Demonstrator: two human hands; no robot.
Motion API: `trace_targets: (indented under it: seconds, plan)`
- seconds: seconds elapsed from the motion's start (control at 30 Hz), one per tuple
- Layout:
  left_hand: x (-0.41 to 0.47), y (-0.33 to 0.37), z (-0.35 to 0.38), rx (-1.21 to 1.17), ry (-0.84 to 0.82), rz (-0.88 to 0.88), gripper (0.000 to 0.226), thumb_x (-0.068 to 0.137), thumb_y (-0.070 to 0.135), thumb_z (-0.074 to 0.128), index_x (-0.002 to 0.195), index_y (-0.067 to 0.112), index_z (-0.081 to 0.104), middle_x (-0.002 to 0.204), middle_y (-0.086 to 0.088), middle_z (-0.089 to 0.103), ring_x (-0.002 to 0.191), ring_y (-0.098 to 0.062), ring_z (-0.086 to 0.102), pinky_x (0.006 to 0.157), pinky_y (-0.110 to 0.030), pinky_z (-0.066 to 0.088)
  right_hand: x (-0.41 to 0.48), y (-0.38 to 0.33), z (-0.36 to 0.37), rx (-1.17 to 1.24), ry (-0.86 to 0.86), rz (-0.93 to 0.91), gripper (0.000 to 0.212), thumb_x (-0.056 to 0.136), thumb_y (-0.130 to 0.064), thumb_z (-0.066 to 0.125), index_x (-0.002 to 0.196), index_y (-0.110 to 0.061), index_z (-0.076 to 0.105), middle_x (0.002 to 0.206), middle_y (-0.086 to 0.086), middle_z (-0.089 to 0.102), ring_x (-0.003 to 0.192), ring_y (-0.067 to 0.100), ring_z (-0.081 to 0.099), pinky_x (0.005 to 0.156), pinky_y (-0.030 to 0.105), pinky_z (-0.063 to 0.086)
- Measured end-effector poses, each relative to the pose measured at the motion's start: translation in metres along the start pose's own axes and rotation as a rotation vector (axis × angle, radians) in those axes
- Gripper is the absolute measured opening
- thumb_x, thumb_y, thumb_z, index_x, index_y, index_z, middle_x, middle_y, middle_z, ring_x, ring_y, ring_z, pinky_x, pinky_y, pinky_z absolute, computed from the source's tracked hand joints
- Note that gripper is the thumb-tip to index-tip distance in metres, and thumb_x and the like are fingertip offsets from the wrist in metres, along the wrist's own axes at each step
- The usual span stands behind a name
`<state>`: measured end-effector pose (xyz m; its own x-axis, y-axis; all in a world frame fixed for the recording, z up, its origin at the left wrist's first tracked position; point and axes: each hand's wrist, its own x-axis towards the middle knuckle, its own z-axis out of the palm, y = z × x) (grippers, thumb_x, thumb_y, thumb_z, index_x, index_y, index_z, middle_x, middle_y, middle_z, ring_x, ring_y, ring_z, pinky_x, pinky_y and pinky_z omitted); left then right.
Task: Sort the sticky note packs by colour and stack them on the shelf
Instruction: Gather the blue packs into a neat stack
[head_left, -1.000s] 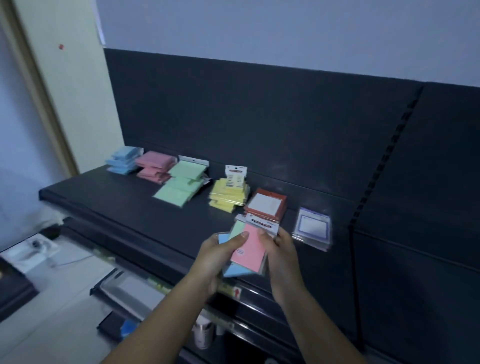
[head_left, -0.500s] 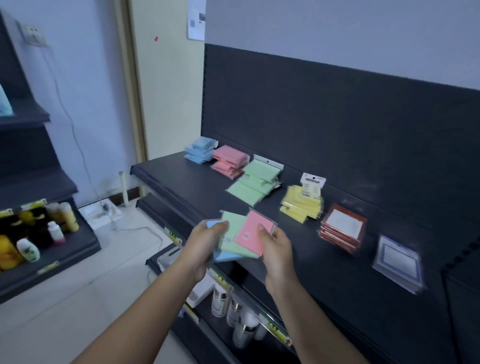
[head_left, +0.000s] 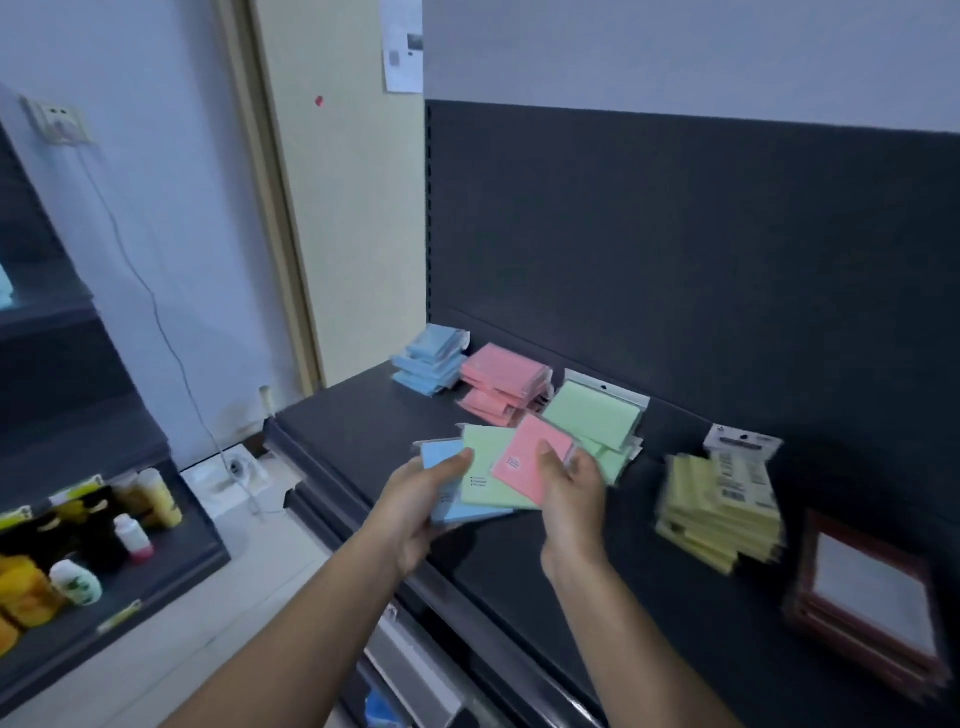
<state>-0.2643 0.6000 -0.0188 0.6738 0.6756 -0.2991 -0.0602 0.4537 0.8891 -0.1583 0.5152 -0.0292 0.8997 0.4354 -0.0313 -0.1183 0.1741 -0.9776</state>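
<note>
Above the dark shelf (head_left: 363, 431) I hold three fanned sticky note packs. My left hand (head_left: 415, 506) grips a blue pack (head_left: 441, 488) and a green pack (head_left: 488, 467) with the thumb on top. My right hand (head_left: 571, 493) pinches a pink pack (head_left: 530, 462) that overlaps the green one. Along the back of the shelf lie sorted piles: a blue stack (head_left: 431, 358), a pink stack (head_left: 504, 382), a green stack (head_left: 597, 415) and a yellow stack (head_left: 717, 509).
A red-framed stack (head_left: 872, 592) sits at the far right of the shelf. A lower shelf tier (head_left: 431, 670) juts out below my arms. To the left stands another shelf (head_left: 130, 577) with bottles (head_left: 78, 582). A wall cable (head_left: 156, 312) hangs to a floor socket.
My view has swung left, so the piles now sit further right. My hands with the fanned packs have moved left along the shelf, near the green and pink stacks.
</note>
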Motion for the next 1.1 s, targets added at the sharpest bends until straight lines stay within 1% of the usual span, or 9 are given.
trace_targets:
  seconds: [0.1, 0.2, 0.43, 0.53, 0.7, 0.77, 0.87, 1.0, 1.1]
  plan:
    - [0.037, 0.008, 0.013, 0.028, 0.007, -0.013, 0.011, 0.088, 0.023, 0.062, 0.098, 0.019, 0.064, 0.082, 0.000, 0.075, 0.069, -0.015, 0.069, 0.066, -0.031, 0.051, 0.050, -0.018, -0.012, 0.026, 0.164, -0.088, 0.008, 0.092, -0.011, 0.055, 0.085, -0.014, 0.057, 0.084, -0.001, 0.065, 0.070, 0.007, 0.063, 0.060, 0.018, 0.050]
    - [0.065, 0.020, 0.015, 0.032, 0.014, -0.036, 0.007, 0.088, 0.016, 0.061, 0.095, 0.019, 0.062, 0.073, 0.000, 0.072, 0.066, -0.018, 0.066, 0.060, -0.029, 0.047, 0.096, -0.034, -0.032, -0.031, 0.348, -0.187, 0.010, 0.092, -0.015, 0.056, 0.101, -0.010, 0.055, 0.096, 0.005, 0.063, 0.082, 0.017, 0.061, 0.068, 0.024, 0.049]
    - [0.111, 0.037, 0.008, 0.045, -0.031, -0.097, 0.011, 0.088, 0.009, 0.055, 0.095, 0.017, 0.058, 0.078, -0.004, 0.067, 0.068, -0.019, 0.062, 0.056, -0.026, 0.049, 0.133, -0.018, -0.038, -0.609, 0.400, -0.281, 0.024, 0.091, -0.012, 0.056, 0.106, 0.006, 0.053, 0.115, 0.023, 0.050, 0.106, 0.034, 0.050, 0.093, 0.038, 0.040]
    - [0.131, 0.042, 0.006, 0.056, -0.081, -0.116, 0.012, 0.087, 0.008, 0.055, 0.097, 0.016, 0.058, 0.079, -0.004, 0.068, 0.066, -0.017, 0.063, 0.043, -0.020, 0.047, 0.131, -0.018, -0.029, -0.669, 0.461, -0.382, 0.019, 0.091, -0.012, 0.056, 0.105, 0.002, 0.054, 0.108, 0.018, 0.054, 0.101, 0.029, 0.050, 0.081, 0.031, 0.038]
    - [0.161, 0.054, -0.001, 0.080, -0.137, -0.114, 0.017, 0.087, 0.007, 0.054, 0.101, 0.015, 0.058, 0.082, -0.005, 0.066, 0.067, -0.018, 0.062, 0.043, -0.020, 0.046, 0.133, -0.030, 0.008, -0.432, 0.378, -0.427, 0.024, 0.089, -0.009, 0.059, 0.110, -0.018, 0.052, 0.091, -0.005, 0.064, 0.081, 0.009, 0.062, 0.072, 0.025, 0.048]
    - [0.175, 0.068, -0.009, 0.104, -0.134, -0.074, 0.017, 0.086, 0.007, 0.054, 0.099, 0.015, 0.058, 0.076, -0.004, 0.066, 0.062, -0.016, 0.062, 0.042, -0.021, 0.045, 0.144, -0.032, 0.036, -0.309, 0.295, -0.366, 0.036, 0.087, -0.003, 0.061, 0.114, -0.022, 0.046, 0.088, -0.014, 0.064, 0.075, -0.006, 0.063, 0.067, 0.012, 0.050]
    - [0.198, 0.095, -0.027, 0.136, -0.114, 0.009, 0.019, 0.086, 0.007, 0.054, 0.103, 0.014, 0.053, 0.087, -0.007, 0.065, 0.068, -0.018, 0.062, 0.047, -0.024, 0.046, 0.164, -0.025, 0.075, -0.437, 0.230, -0.279, 0.050, 0.086, -0.004, 0.062, 0.123, -0.025, 0.038, 0.088, -0.008, 0.063, 0.071, -0.005, 0.060, 0.061, 0.005, 0.044]
    - [0.227, 0.119, -0.050, 0.148, -0.142, 0.093, 0.025, 0.087, 0.001, 0.052, 0.107, 0.013, 0.047, 0.099, -0.007, 0.061, 0.078, -0.021, 0.061, 0.047, -0.025, 0.049, 0.178, -0.005, 0.100, -0.943, 0.336, -0.267, 0.060, 0.083, -0.005, 0.062, 0.136, -0.013, 0.038, 0.127, 0.011, 0.049, 0.113, 0.026, 0.047, 0.098, 0.036, 0.039]
    - [0.252, 0.134, -0.062, 0.203, -0.197, 0.176, 0.033, 0.088, 0.000, 0.052, 0.110, 0.023, 0.046, 0.107, -0.004, 0.061, 0.086, -0.021, 0.061, 0.062, -0.029, 0.052, 0.183, 0.005, 0.117, -1.208, 0.424, -0.273, 0.046, 0.082, -0.008, 0.060, 0.127, -0.011, 0.051, 0.141, 0.012, 0.035, 0.127, 0.030, 0.034, 0.103, 0.039, 0.031]
